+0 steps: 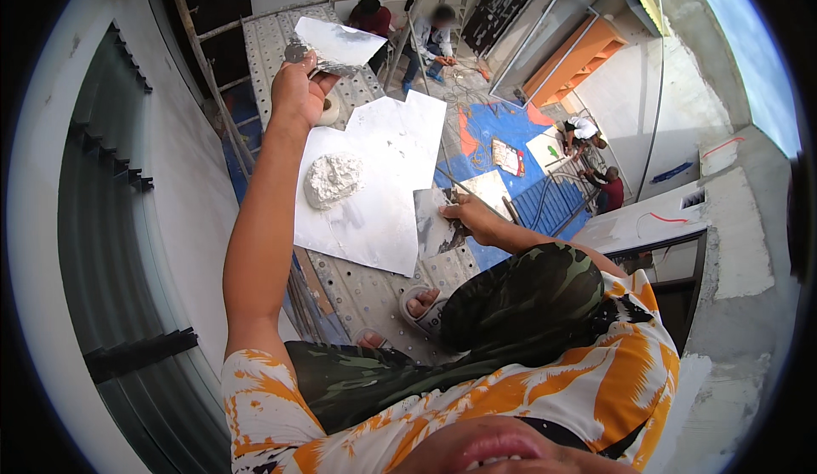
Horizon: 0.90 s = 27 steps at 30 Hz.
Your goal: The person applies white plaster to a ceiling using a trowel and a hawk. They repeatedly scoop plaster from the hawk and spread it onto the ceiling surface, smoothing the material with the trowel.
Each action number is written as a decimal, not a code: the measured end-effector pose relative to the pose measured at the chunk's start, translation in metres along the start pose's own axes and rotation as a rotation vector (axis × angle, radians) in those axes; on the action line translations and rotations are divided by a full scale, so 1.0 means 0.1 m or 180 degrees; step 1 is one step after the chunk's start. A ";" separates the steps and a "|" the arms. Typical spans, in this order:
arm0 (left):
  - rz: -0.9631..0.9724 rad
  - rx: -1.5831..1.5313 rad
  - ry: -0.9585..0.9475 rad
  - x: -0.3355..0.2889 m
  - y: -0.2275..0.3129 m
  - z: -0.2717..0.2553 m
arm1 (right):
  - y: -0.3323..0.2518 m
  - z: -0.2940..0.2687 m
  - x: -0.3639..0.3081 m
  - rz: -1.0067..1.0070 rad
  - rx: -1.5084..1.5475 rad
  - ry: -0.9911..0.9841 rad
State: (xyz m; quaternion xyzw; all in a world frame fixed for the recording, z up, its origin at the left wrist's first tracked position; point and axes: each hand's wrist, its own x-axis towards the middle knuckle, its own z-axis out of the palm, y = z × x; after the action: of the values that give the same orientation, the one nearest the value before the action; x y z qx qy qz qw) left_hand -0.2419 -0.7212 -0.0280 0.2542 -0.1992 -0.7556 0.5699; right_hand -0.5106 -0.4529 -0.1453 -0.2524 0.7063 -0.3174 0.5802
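My left hand point(298, 91) is raised at the far side, closed on the edge of a flat plastering blade point(340, 44) that shines white, with grey smears near the fingers. In my right hand point(468, 217) is a second flat metal plastering blade point(432, 219), spotted with white and held by its dark edge over the near right corner of a white board point(374, 240). On the left half of that irregularly cut board sits a lumpy mound of white plaster point(334, 180). A pale tape roll point(328, 110) stands just beyond the board, partly hidden by my left hand.
I crouch on a perforated metal scaffold platform point(340, 295); a ladder-like scaffold frame point(200, 57) rises at left. Well below are blue sheeting point(489, 134), an orange shelf unit point(579, 61) and several people, including a person in white point(430, 40). A wall point(183, 193) runs along the left.
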 end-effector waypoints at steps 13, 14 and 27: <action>0.0101 -0.0437 0.0075 0.32 -0.33 0.15 | 0.17 -0.46 -0.47 0.0010 -0.0207 0.0407; 0.0091 -0.0415 0.0085 0.32 -0.35 0.15 | 0.14 -0.44 -0.51 0.0018 -0.0109 0.0345; 0.0543 0.0754 0.0321 0.07 0.17 -0.48 | 0.20 -0.37 0.02 -0.0148 0.0203 -0.0617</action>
State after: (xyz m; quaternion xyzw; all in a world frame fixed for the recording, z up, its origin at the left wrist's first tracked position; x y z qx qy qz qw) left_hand -0.2011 -0.7333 -0.0566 0.3394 -0.2789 -0.6620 0.6073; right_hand -0.5471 -0.4353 -0.1567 -0.2797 0.6304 -0.3272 0.6460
